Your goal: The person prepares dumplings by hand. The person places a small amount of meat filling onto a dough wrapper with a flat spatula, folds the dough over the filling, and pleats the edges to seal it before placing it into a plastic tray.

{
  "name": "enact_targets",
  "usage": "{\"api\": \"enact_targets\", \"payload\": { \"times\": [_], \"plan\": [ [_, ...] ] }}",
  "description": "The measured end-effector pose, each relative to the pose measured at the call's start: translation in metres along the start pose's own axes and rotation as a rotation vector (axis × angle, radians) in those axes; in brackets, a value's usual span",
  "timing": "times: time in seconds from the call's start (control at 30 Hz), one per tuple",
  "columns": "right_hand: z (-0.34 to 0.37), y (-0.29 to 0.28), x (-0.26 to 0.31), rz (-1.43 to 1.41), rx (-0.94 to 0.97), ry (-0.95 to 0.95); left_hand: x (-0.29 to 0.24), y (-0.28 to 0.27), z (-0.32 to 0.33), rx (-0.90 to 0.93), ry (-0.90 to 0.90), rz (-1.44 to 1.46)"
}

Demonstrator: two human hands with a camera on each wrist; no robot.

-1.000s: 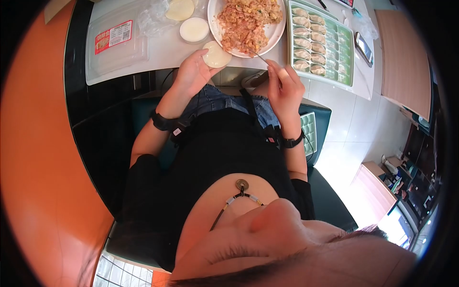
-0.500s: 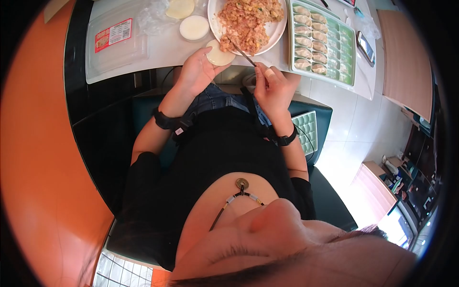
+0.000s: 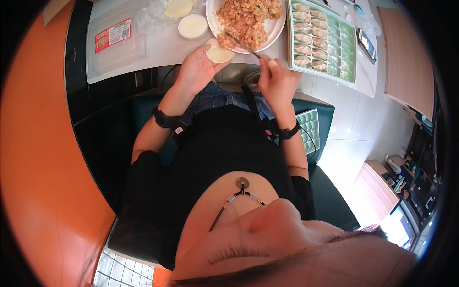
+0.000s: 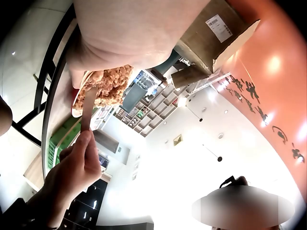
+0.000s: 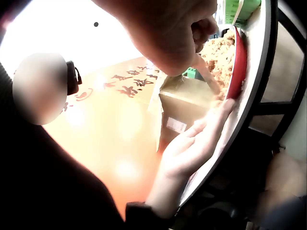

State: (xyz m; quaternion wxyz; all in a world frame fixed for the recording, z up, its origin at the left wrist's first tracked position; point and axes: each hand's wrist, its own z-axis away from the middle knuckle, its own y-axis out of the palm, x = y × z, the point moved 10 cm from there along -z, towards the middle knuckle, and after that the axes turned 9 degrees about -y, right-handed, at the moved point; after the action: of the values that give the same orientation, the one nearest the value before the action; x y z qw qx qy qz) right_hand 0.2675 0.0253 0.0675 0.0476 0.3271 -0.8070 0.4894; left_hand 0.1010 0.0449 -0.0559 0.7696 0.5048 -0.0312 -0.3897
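In the head view my left hand [image 3: 200, 69] holds a round, pale dumpling wrapper [image 3: 219, 51], its thumb at the wrapper's left edge. My right hand [image 3: 279, 83] grips the end of a narrow, flat spatula [image 3: 245, 46]. The spatula's far end reaches into the pinkish minced filling [image 3: 251, 21] heaped on a white plate [image 3: 278, 38]. In the left wrist view the spatula's flat blade [image 4: 88, 110] overlaps the filling [image 4: 112, 86]. From the right wrist, the left hand [image 5: 194, 148] shows beside the plate's red outer side [image 5: 238, 67].
Right of the plate, a green-lined tray [image 3: 345, 52] holds rows of folded dumplings [image 3: 302, 38]. A phone [image 3: 366, 46] lies beyond it. At the left are a small white bowl [image 3: 193, 27], more wrappers [image 3: 179, 7] and a clear lid [image 3: 117, 55]. Another tray [image 3: 310, 126] rests on the seat.
My right hand has moved left, then slightly up, and the spatula's tip has shifted left and away from me across the filling. My left hand, with the wrapper, has barely moved.
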Motion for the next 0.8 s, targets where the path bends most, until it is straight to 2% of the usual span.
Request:
{"api": "enact_targets", "payload": {
  "times": [0.13,0.17,0.4,0.47,0.63,0.8],
  "plan": [
    [-0.003,-0.012,-0.012,-0.062,-0.061,0.106,0.001,-0.005,-0.001,0.004,-0.006,0.035],
    [-0.002,-0.018,-0.002,-0.029,-0.073,0.071,0.001,-0.006,-0.002,0.004,-0.006,0.036],
    [0.025,-0.007,0.000,-0.147,-0.015,0.147,0.001,-0.001,0.000,0.009,-0.006,0.026],
    [0.024,-0.008,0.021,-0.108,-0.055,-0.108,-0.001,0.001,0.000,0.016,0.001,0.003],
    [0.027,-0.012,0.029,-0.069,0.028,-0.239,-0.001,-0.002,-0.003,-0.001,0.004,-0.036],
    [0.015,-0.021,-0.003,-0.145,-0.047,0.030,-0.001,0.001,0.000,-0.004,0.007,-0.026]
  ]
}}
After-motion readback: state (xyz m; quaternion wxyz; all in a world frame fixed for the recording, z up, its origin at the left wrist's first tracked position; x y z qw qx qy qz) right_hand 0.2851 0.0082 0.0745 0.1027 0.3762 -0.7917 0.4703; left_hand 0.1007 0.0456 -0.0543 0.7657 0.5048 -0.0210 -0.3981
